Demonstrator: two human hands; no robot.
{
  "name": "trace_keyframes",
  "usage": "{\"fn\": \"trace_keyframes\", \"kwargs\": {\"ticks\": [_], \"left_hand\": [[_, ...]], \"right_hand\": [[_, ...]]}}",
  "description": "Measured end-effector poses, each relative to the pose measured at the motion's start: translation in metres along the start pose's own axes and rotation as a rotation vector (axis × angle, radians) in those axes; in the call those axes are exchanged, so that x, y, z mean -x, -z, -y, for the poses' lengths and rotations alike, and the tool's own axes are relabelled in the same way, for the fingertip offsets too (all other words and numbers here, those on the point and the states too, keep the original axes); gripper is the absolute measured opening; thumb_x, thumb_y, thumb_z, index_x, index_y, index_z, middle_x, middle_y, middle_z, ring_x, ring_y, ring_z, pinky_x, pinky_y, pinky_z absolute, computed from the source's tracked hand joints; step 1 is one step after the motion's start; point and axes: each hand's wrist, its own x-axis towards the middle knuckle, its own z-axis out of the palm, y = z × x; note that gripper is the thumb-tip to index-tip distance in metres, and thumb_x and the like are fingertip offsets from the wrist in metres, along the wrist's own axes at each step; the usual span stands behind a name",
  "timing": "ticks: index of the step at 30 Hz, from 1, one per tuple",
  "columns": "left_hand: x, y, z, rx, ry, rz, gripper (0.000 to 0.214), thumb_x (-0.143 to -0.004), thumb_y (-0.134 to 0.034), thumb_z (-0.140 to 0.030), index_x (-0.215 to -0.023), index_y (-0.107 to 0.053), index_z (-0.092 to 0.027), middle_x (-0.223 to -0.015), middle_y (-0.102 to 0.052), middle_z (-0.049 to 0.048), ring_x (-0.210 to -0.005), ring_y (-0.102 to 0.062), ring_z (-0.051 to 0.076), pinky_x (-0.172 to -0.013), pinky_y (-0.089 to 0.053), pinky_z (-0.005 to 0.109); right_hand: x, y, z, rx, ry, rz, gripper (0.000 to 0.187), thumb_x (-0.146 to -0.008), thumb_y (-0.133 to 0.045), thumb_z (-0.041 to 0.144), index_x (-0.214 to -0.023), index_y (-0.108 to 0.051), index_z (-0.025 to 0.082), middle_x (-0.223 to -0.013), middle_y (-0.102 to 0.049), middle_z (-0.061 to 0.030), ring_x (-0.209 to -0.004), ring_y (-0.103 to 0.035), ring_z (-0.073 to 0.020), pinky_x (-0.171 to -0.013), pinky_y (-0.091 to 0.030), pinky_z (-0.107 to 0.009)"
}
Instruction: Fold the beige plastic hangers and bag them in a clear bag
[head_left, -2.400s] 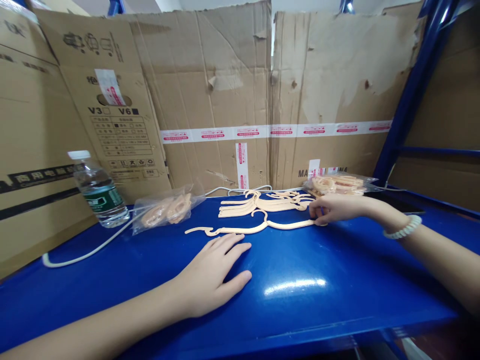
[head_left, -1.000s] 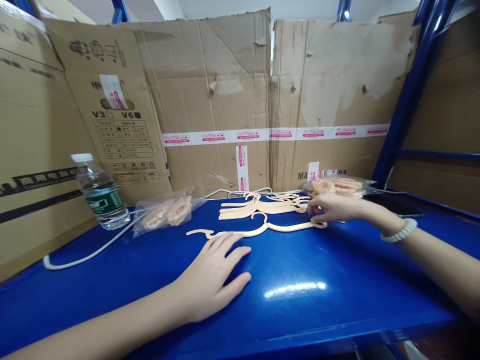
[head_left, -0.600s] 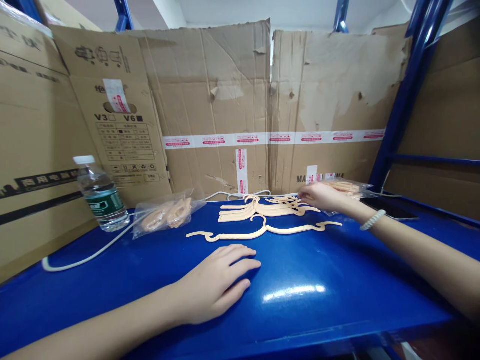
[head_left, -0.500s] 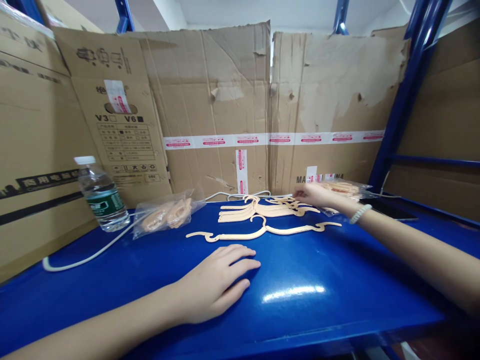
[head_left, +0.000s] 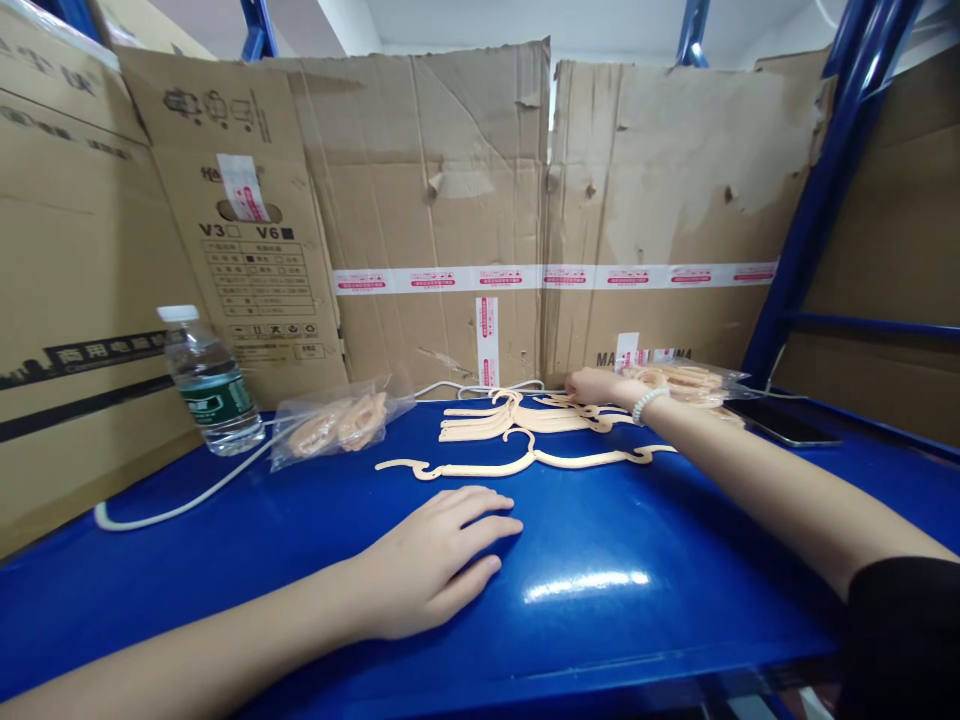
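My left hand (head_left: 442, 560) lies palm down on the blue tabletop (head_left: 645, 640), fingers spread, holding nothing. Just beyond its fingertips is a single cream-coloured clothes hanger (head_left: 480, 469) with a hook and notched, curled ends. Behind that hanger, several more hangers (head_left: 480, 428) lie overlapped in a pile, their hooks toward the back. My right hand (head_left: 596, 385), a pale beaded bracelet on its wrist, reaches over the back right of this pile. Its fingers are curled down at the hangers there; what they grip is hidden.
A bag of hangers (head_left: 337, 425) and a water bottle (head_left: 210, 390) stand to the left, near a white cable (head_left: 165, 518). At the back right are another bag of hangers (head_left: 686, 380) and a dark phone (head_left: 787, 425). Cardboard sheets (head_left: 435, 220) and blue posts (head_left: 825, 200) enclose the table.
My right hand has moved left over the hanger pile, and a dark sleeve has come into view. The left hand stays flat in place. The camera view has shifted slightly.
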Motion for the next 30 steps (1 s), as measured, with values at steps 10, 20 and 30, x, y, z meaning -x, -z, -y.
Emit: {"fn": "trace_keyframes", "kwargs": {"ticks": [10,20,30], "left_hand": [[0.001,0.001,0.0,0.037,-0.019,-0.04,0.037,-0.094,-0.044,-0.023,-0.13,-0.055,-0.022,-0.137,-0.053,0.0114,-0.126,-0.048,0.029,-0.105,-0.04,0.047],[0.0,0.001,-0.002,0.178,0.01,-0.107,0.035,-0.09,-0.049,-0.018,-0.124,-0.058,-0.021,-0.135,-0.054,0.0109,-0.125,-0.048,0.027,-0.106,-0.039,0.045],[-0.012,-0.013,0.004,0.999,0.514,-0.32,0.042,-0.085,-0.06,-0.033,-0.123,-0.049,-0.017,-0.111,-0.063,0.0111,-0.089,-0.066,0.021,-0.079,-0.053,0.037]], "right_hand": [[-0.008,-0.009,-0.005,-0.101,0.042,-0.058,0.022,-0.092,-0.058,0.035,-0.093,-0.065,0.014,-0.091,-0.068,-0.0038,-0.082,-0.064,-0.0155,-0.078,-0.052,-0.034],[0.006,0.006,-0.008,-0.361,0.036,-0.337,0.017,-0.079,-0.057,0.018,-0.084,-0.07,0.01,-0.084,-0.072,-0.0106,-0.077,-0.065,-0.0206,-0.064,-0.044,-0.026],[0.087,0.031,0.108,-1.213,0.53,-0.147,0.023,-0.075,-0.069,0.035,-0.08,-0.06,0.014,-0.076,-0.067,-0.0033,-0.069,-0.063,-0.0129,-0.065,-0.05,-0.025]]}}
